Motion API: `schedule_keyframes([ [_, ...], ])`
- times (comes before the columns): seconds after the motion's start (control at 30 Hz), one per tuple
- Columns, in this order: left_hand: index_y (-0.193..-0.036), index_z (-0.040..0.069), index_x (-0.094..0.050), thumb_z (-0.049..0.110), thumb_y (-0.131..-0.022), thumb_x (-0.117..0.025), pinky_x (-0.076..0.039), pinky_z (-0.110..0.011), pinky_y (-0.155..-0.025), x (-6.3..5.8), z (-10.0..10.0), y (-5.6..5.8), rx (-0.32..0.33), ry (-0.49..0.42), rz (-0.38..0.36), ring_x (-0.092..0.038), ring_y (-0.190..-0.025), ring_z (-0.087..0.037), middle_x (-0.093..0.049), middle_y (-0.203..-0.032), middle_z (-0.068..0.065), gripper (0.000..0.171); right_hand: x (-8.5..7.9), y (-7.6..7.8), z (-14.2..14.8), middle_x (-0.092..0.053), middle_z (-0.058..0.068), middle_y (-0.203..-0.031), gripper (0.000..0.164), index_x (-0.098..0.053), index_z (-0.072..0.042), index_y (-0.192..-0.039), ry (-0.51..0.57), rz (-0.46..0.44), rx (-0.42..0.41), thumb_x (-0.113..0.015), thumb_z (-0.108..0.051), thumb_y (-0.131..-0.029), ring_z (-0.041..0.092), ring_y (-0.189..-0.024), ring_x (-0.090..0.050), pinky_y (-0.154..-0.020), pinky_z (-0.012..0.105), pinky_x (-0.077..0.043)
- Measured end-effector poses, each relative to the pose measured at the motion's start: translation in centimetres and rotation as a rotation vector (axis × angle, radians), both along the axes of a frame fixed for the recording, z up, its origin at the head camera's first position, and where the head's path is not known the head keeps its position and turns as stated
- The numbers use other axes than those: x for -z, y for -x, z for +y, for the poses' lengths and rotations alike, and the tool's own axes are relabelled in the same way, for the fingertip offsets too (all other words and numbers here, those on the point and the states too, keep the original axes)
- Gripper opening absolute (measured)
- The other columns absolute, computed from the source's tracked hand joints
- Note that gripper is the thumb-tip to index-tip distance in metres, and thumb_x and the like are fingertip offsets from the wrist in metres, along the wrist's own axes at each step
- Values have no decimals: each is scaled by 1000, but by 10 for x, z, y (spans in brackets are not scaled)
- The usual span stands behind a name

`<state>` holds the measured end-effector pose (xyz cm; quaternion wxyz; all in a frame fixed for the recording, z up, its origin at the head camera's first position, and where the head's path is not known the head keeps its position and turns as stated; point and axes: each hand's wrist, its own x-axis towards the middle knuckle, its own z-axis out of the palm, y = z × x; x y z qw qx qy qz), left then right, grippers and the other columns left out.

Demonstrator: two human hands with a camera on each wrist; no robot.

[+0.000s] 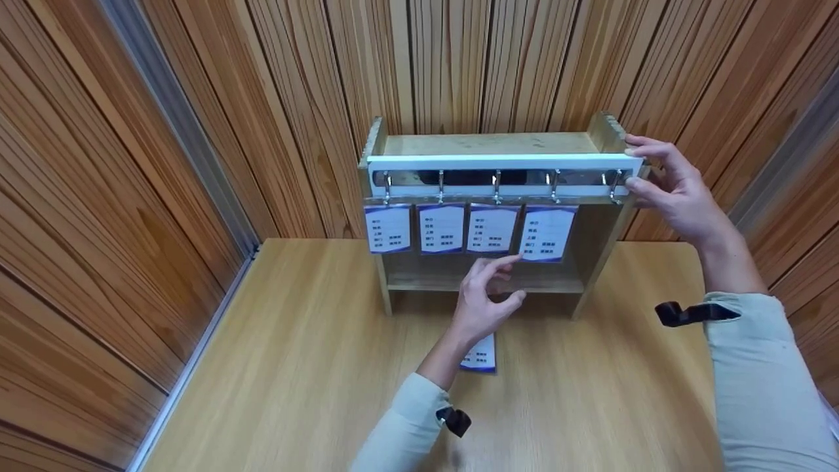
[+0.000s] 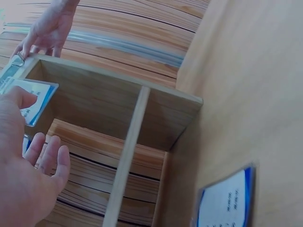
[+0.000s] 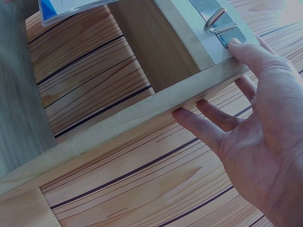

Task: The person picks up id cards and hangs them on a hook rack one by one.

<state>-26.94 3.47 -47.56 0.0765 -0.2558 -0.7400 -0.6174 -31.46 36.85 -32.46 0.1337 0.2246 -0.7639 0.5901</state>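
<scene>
A small wooden shelf [image 1: 482, 286] stands on the table, with a white hook rail [image 1: 468, 160] along its upper front. Four of the rail's hooks carry clear-sleeved badge cards; the rightmost hook [image 1: 616, 187] has none. My right hand [image 1: 682, 193] grips the shelf's right end, thumb on the rail's front and fingers [image 3: 196, 125] against the outer side panel. Just below the fourth badge card [image 1: 550, 233], my left hand [image 1: 482, 301] has its index finger at the card's lower left corner, the other fingers loosely bent. Whether that fingertip touches is unclear.
Another badge card [image 2: 227, 201] lies flat on the wooden table [image 1: 314, 367], partly hidden by the left hand in the head view. Wood-panelled walls [image 1: 288, 98] rise behind the shelf and at both sides. Black straps [image 1: 695, 313] hang from both cuffs.
</scene>
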Motion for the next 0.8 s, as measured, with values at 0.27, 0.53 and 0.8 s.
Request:
schedule_keyframes([
  [0.27, -156, 25, -66, 23, -101, -80, -61, -48, -114, 16, -13, -2, -12, 54, -67, -66, -135, -30, -63, -146, -16, 57, -1, -1, -1, -41, -5, -176, 47, -52, -6, -158, 20, -7, -17, -60, 0, -112, 16, -143, -54, -96, 18, -62],
  [0.53, -156, 21, -66, 21, -99, -82, -62, -46, -111, 32, -25, -1, -46, 111, -88, -64, -128, -23, -65, -141, -13, 59, -3, -1, -1, -41, -3, -177, 46, -52, -5, -157, 23, -1, -26, -60, 1, -112, 16, -141, -56, -94, 19, -64],
  [0.8, -153, 23, -68, 24, -97, -86, -61, -43, -112, 51, -39, -1, -97, 207, -127, -63, -132, -26, -64, -144, -12, 59, -2, -2, -1, -40, -3, -178, 46, -52, -5, -157, 18, -4, -25, -60, 0, -112, 16, -143, -54, -95, 19, -63],
])
